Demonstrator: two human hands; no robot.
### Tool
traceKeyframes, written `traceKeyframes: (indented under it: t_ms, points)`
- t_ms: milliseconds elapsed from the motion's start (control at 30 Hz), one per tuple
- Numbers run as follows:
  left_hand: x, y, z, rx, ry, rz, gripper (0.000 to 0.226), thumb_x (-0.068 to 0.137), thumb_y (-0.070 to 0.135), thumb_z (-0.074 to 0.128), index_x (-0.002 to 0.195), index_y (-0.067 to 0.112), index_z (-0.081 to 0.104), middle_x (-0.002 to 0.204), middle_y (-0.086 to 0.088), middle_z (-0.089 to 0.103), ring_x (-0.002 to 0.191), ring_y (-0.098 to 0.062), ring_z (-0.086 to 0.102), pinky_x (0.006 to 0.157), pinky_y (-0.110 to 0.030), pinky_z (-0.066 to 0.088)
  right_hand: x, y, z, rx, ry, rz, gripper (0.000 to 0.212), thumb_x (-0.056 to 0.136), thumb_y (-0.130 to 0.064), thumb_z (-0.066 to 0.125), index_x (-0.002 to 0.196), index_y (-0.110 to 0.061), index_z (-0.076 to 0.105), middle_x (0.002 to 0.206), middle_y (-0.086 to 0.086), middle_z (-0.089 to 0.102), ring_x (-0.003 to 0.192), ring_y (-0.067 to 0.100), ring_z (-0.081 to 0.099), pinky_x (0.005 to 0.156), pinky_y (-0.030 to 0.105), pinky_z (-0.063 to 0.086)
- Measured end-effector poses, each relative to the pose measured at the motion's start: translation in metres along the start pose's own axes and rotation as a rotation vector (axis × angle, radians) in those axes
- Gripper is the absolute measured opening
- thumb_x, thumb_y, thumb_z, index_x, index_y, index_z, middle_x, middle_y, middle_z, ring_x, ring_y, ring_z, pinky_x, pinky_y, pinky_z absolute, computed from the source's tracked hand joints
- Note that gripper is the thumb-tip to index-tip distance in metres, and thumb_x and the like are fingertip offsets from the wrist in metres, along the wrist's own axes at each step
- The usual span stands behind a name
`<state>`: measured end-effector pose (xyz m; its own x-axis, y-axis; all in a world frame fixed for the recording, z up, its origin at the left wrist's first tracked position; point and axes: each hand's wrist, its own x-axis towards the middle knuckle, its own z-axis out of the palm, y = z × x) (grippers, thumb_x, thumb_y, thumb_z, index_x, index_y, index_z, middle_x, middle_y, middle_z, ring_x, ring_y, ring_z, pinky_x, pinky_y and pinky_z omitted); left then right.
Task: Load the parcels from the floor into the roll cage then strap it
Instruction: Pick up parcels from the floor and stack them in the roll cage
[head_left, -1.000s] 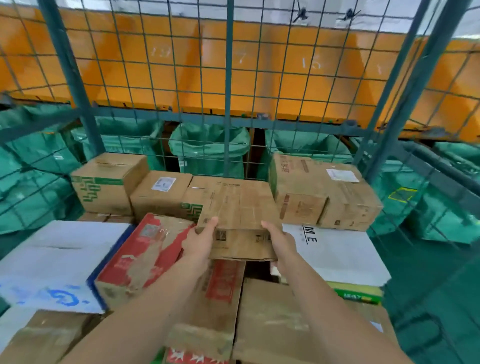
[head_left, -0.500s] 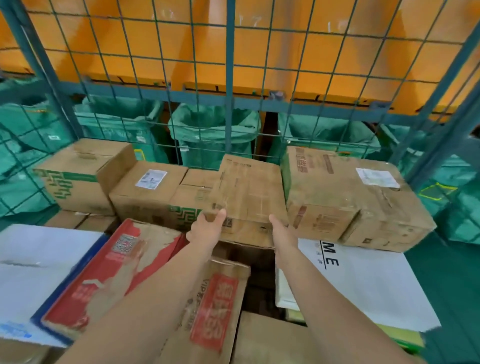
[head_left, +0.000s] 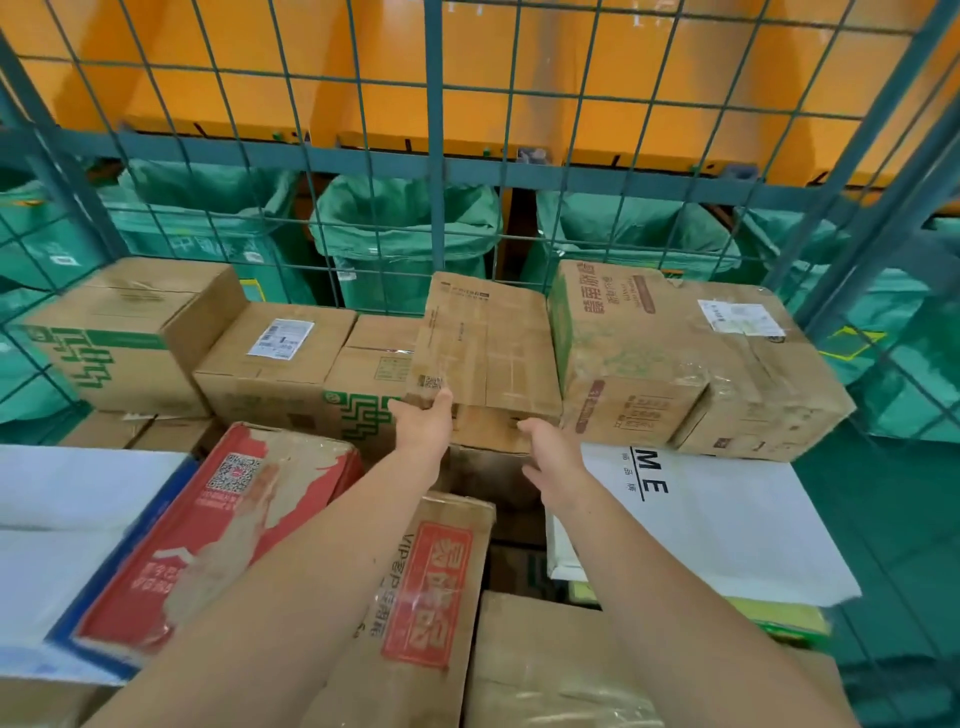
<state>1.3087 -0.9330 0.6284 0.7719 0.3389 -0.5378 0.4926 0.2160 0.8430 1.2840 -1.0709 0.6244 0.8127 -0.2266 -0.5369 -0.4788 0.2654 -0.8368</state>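
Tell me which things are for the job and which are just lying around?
For the job: flat brown box, left hand gripping it, right hand, red box, white ME box, roll cage.
Just around: green sacks, orange wall behind the cage.

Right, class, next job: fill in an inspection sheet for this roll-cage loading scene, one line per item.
Surface: stacked parcels fill the green wire-mesh roll cage; its floor is hidden.
Job's things: flat brown cardboard box lies on the back row, beside the large taped brown carton; no strap seen.
Clutter: red-printed flat box and white "ME" parcel lie nearer the camera.
Grips: left hand has its thumb on the flat box's near corner, fingers hidden beneath; right hand is open at the box's near edge.
Cables: nothing seen.
Surroundings: green sacks under orange chutes behind the cage.
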Motion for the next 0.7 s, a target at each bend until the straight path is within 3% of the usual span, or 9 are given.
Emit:
traceKeyframes:
  t_ms: [100, 233, 400, 467, 567, 633, 667, 700]
  points:
    - [-0.013, 0.003, -0.007, 0.015, -0.032, 0.013, 0.091, 0.093, 0.041, 0.058, 0.156, 0.022, -0.004, 0.156, -0.010, 0.028, 0.138, -0.034, 0.034, 0.114, -0.050, 0.034, -0.025, -0.008, -0.006, -0.014, 0.002, 0.006, 0.073, 0.095, -0.013, 0.061, 0.156, -0.019, 0.023, 0.155, 0.003, 0.034, 0.139, 0.027, 0.037, 0.116, 0.046, 0.035]
    - [-0.042, 0.011, -0.019, 0.005, -0.122, 0.025, 0.071, 0.093, 0.037, 0.057, 0.153, 0.025, 0.021, 0.147, -0.004, 0.041, 0.131, -0.029, 0.043, 0.112, -0.051, 0.036, -0.070, -0.018, -0.017, -0.098, -0.001, -0.043, 0.046, 0.100, -0.012, 0.054, 0.144, -0.015, 0.043, 0.145, 0.004, 0.045, 0.123, 0.022, 0.044, 0.113, 0.044, 0.038]
    - [-0.094, 0.018, -0.045, 0.151, -0.301, 0.078, 0.048, 0.097, 0.028, 0.052, 0.140, 0.008, 0.047, 0.140, -0.015, 0.051, 0.126, -0.034, 0.052, 0.099, -0.043, 0.047, -0.126, -0.010, -0.027, -0.143, 0.092, -0.136, 0.029, 0.098, -0.032, 0.062, 0.125, -0.025, 0.056, 0.130, 0.000, 0.055, 0.111, 0.022, 0.050, 0.102, 0.040, 0.046]
    - [-0.118, 0.019, -0.056, 0.186, -0.367, 0.088, 0.044, 0.098, 0.022, 0.051, 0.138, 0.003, 0.048, 0.140, -0.018, 0.051, 0.127, -0.036, 0.052, 0.096, -0.044, 0.047, -0.150, 0.000, -0.033, -0.112, 0.168, -0.174, 0.036, 0.096, -0.028, 0.063, 0.131, -0.021, 0.057, 0.137, 0.002, 0.055, 0.115, 0.024, 0.052, 0.098, 0.039, 0.048]
    - [-0.160, 0.009, -0.072, 0.226, -0.490, 0.117, 0.037, 0.100, 0.020, 0.051, 0.135, 0.009, 0.048, 0.133, -0.009, 0.053, 0.125, -0.031, 0.052, 0.101, -0.043, 0.044, -0.196, 0.021, -0.044, -0.022, 0.245, -0.188, 0.054, 0.096, -0.018, 0.061, 0.147, -0.017, 0.046, 0.144, 0.005, 0.050, 0.128, 0.026, 0.050, 0.095, 0.039, 0.047]
    - [-0.188, -0.001, -0.080, 0.270, -0.592, 0.118, 0.019, 0.101, 0.019, 0.049, 0.119, 0.015, 0.053, 0.115, -0.004, 0.055, 0.110, -0.024, 0.056, 0.096, -0.038, 0.044, -0.228, 0.041, -0.053, 0.020, 0.286, -0.209, 0.053, 0.095, -0.018, 0.061, 0.146, -0.018, 0.046, 0.141, 0.007, 0.053, 0.124, 0.027, 0.052, 0.088, 0.037, 0.048]
    - [-0.203, -0.007, -0.085, 0.302, -0.637, 0.121, 0.006, 0.102, 0.018, 0.048, 0.103, 0.017, 0.054, 0.101, -0.003, 0.056, 0.094, -0.020, 0.056, 0.085, -0.033, 0.045, -0.243, 0.053, -0.059, 0.041, 0.337, -0.225, 0.052, 0.095, -0.018, 0.061, 0.144, -0.017, 0.048, 0.137, 0.007, 0.054, 0.121, 0.028, 0.054, 0.084, 0.037, 0.048]
    - [-0.215, -0.015, -0.088, 0.330, -0.675, 0.126, 0.014, 0.101, 0.016, 0.047, 0.088, 0.018, 0.051, 0.088, -0.002, 0.052, 0.077, -0.017, 0.051, 0.071, -0.029, 0.042, -0.260, 0.065, -0.064, 0.061, 0.394, -0.248, 0.049, 0.094, -0.018, 0.061, 0.142, -0.017, 0.051, 0.131, 0.008, 0.057, 0.116, 0.027, 0.057, 0.082, 0.037, 0.049]
